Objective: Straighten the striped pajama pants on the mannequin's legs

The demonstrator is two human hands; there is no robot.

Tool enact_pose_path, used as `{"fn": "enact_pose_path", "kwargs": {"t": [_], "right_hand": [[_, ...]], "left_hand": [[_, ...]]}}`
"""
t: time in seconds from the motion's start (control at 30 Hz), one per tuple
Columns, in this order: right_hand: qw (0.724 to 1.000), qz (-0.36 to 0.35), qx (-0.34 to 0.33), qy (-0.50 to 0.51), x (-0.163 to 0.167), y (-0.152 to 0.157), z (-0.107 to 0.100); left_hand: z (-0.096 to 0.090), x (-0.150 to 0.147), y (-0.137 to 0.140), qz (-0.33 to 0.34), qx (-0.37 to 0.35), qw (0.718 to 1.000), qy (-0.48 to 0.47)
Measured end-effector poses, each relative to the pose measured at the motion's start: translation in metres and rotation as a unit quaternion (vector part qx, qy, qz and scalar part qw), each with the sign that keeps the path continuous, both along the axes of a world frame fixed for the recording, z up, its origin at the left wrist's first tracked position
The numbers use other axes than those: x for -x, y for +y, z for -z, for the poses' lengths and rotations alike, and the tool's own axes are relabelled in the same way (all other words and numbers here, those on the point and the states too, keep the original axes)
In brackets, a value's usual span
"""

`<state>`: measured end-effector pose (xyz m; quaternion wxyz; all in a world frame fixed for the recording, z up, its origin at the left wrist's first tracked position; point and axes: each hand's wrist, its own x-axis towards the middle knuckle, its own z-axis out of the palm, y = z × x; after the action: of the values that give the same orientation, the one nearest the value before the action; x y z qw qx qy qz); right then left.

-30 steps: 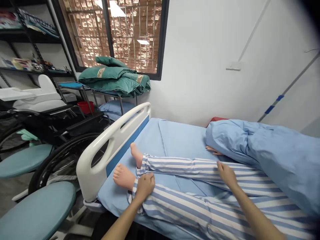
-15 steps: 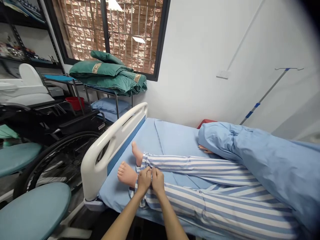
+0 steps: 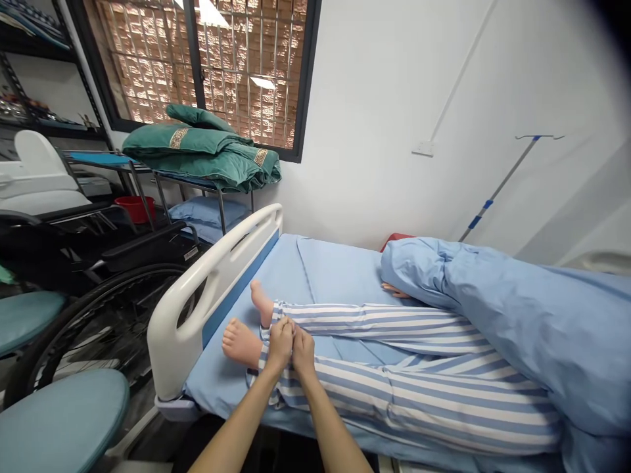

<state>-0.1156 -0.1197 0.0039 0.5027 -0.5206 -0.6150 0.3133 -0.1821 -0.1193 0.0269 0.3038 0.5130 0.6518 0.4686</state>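
My left hand (image 3: 280, 343) and my right hand (image 3: 302, 348) are side by side over the lower legs of a figure lying on the bed. Both have their fingers curled, closed on the blue-and-white striped trousers (image 3: 434, 387) just above the ankles; the pinched cloth is mostly hidden under the fingers. A near bare foot (image 3: 241, 343), toes up, sticks out of its cuff left of my left hand. Beyond it the far bare foot (image 3: 261, 303) points up. A blue quilt (image 3: 497, 289) covers the upper body, and the fingertips of the figure's hand (image 3: 394, 290) show at its edge.
A white bed end board (image 3: 167, 328) stands left of the feet. Farther left are a wheelchair (image 3: 98, 328) and a teal round seat (image 3: 69, 420). Folded green quilts (image 3: 197, 151) lie on a rack by the window. A drip pole (image 3: 497, 190) rises behind the bed.
The view has shifted slightly, so the scene sits a little farther left. My left hand has moved slightly up along the trouser leg relative to my right; both stay closed.
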Motion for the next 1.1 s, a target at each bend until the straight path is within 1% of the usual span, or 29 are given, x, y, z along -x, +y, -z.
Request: {"fn": "enact_pose_path", "kwargs": {"t": [0.1,0.17,0.27,0.37,0.43,0.5,0.6,0.7,0.77,0.83,0.97,1.03,1.1], "right_hand": [[1.0,0.025,-0.003,0.007,-0.001,-0.001,0.0],[0.999,0.033,0.0,0.005,-0.002,0.0,-0.002],[0.999,0.031,-0.008,-0.022,-0.004,0.001,-0.014],[0.996,0.021,-0.056,-0.067,-0.01,-0.001,-0.031],[0.992,0.009,-0.086,-0.089,-0.015,-0.003,-0.036],[0.99,0.0,-0.088,-0.106,-0.019,-0.006,-0.033],[0.989,-0.006,-0.063,-0.137,-0.021,-0.011,-0.015],[0.987,0.005,-0.056,-0.153,-0.019,-0.011,-0.002],[0.988,0.008,-0.057,-0.146,-0.019,-0.01,0.001],[0.99,0.011,-0.058,-0.132,-0.02,-0.007,0.0],[0.993,0.033,-0.047,-0.099,-0.022,-0.003,-0.002],[0.996,0.032,-0.044,-0.077,-0.023,-0.002,-0.001],[0.998,0.028,-0.041,-0.049,-0.023,-0.001,0.001]], "left_hand": [[0.016,-0.004,-0.01,-0.007,-0.033,0.996,0.078],[0.022,-0.004,-0.012,-0.006,-0.049,0.992,0.115],[0.026,-0.002,-0.009,0.004,-0.053,0.991,0.12],[0.026,-0.002,-0.007,0.002,-0.055,0.992,0.116],[0.026,-0.004,-0.008,-0.005,-0.055,0.992,0.115],[0.026,-0.005,-0.009,-0.008,-0.058,0.992,0.116],[0.026,-0.006,-0.011,0.002,-0.071,0.992,0.108],[0.024,-0.006,-0.009,0.013,-0.072,0.995,0.073],[0.019,-0.005,-0.005,0.01,-0.063,0.997,0.03],[0.009,-0.004,0.001,-0.001,-0.061,0.998,-0.016],[-0.011,-0.007,0.008,0.003,-0.082,0.993,-0.084],[-0.011,-0.012,0.006,0.013,-0.09,0.992,-0.092],[-0.002,-0.017,0.002,0.019,-0.085,0.995,-0.046]]}}
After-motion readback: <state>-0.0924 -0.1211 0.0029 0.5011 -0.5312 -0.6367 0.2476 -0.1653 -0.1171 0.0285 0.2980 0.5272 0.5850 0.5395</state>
